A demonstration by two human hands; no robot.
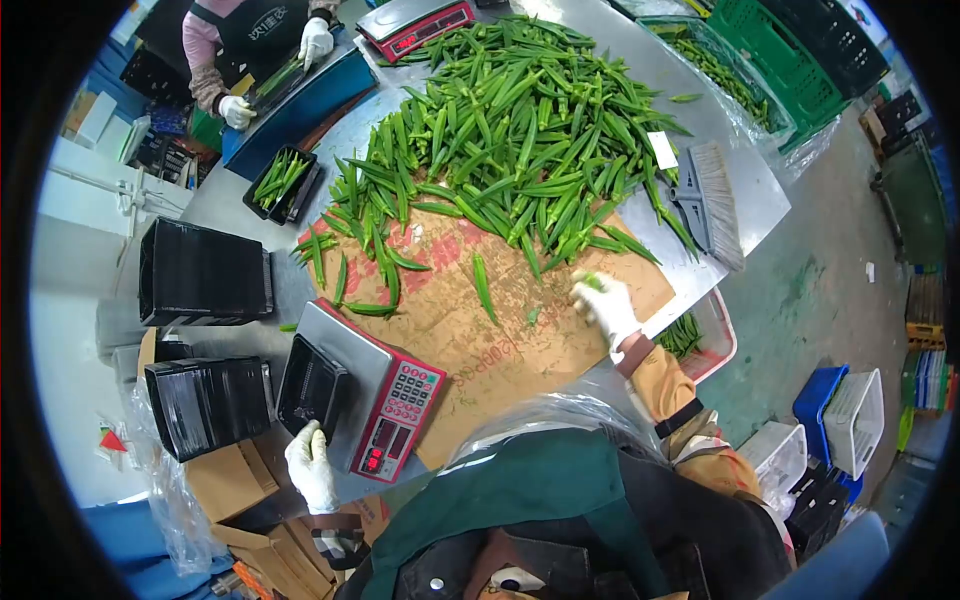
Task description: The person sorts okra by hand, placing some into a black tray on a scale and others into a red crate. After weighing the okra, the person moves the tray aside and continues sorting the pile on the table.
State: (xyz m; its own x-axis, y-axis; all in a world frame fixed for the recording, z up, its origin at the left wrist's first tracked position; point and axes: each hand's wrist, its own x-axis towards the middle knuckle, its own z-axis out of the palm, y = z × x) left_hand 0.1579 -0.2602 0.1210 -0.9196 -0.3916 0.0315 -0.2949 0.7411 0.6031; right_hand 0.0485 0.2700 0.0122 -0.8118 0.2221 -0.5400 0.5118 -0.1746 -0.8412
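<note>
My left hand (312, 468), in a white glove, touches the near edge of a black tray (318, 385) that rests on a red-framed scale (375, 400). The tray looks empty. My right hand (606, 303), also gloved, is over the right part of the brown cardboard sheet (520, 350), its fingers closed around a green okra pod (592, 281). Beyond both hands lies a big heap of okra (510, 140). One single pod (484, 288) lies apart on the cardboard, between my hands.
Two stacks of black trays (205, 272) (208, 405) stand at the left. A tray of okra (283, 182) sits behind the scale. A brush (712, 205) lies at the right, above a crate (715, 345). A co-worker's gloved hands (316, 42) are at the upper left.
</note>
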